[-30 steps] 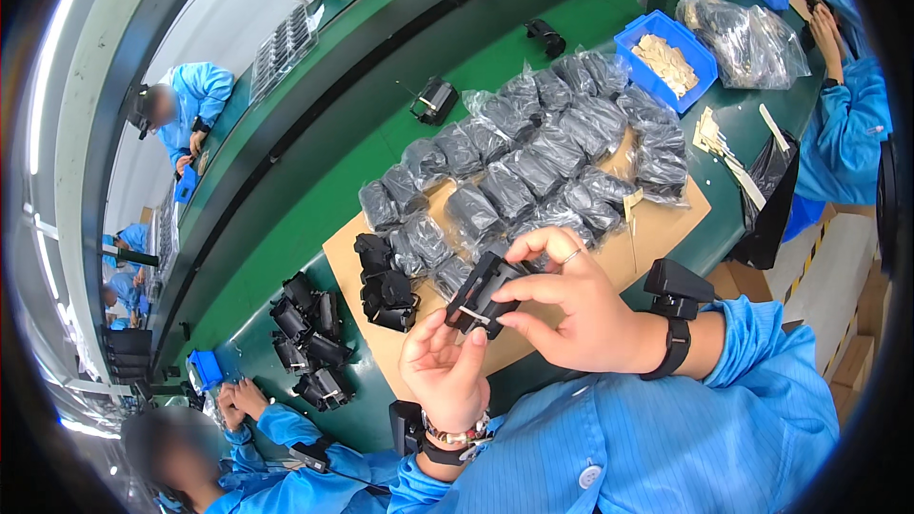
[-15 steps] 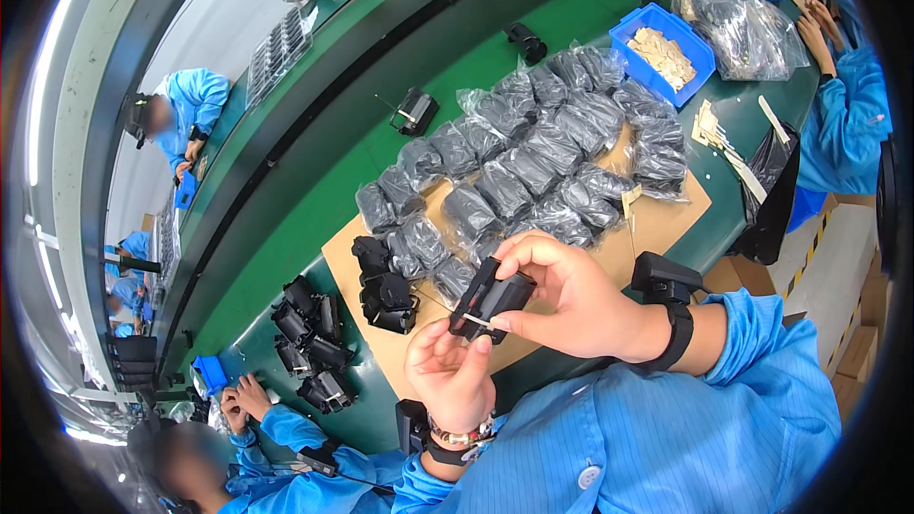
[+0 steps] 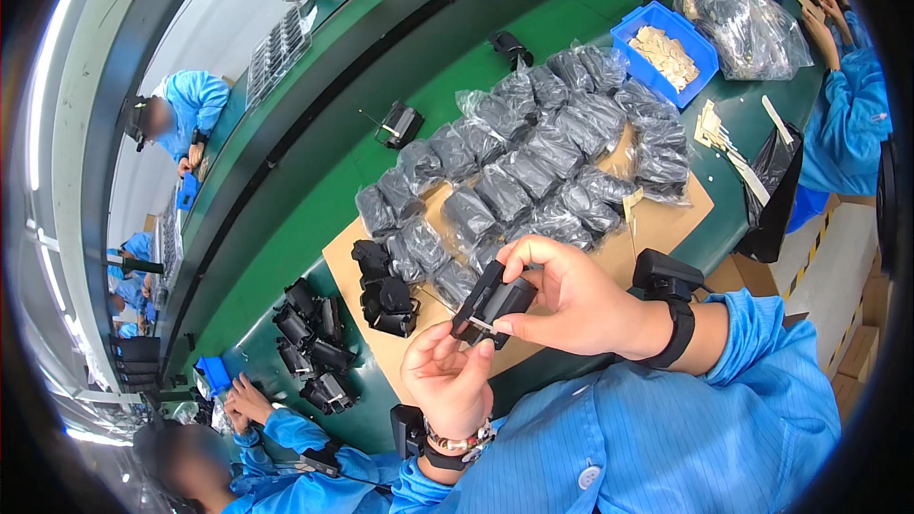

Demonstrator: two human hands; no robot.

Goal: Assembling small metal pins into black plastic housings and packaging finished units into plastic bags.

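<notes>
A black boxy plastic device (image 3: 506, 302) with a thin pale strip along its lower side is between my two hands, above the cardboard sheet. My right hand (image 3: 576, 300) grips its right end, thumb below and fingers over the top. At the lower left end, my left hand (image 3: 447, 376) pinches the device between thumb and fingers. Just left of my hands, several bare black devices (image 3: 386, 300) sit at the cardboard's corner. Beyond lie rows of black devices in clear plastic bags (image 3: 528, 171).
More black devices (image 3: 314, 347) lie left on the table. A blue bin (image 3: 706, 76) of pale flat pieces and a plastic bag (image 3: 738, 33) stand at far right. A green conveyor belt (image 3: 324, 219) carries loose devices. Co-workers' hands (image 3: 249, 402) are nearby at left.
The loose devices on the belt have shifted slightly left and nearer. The device in my hands has tilted a little, with both hands keeping their hold.
</notes>
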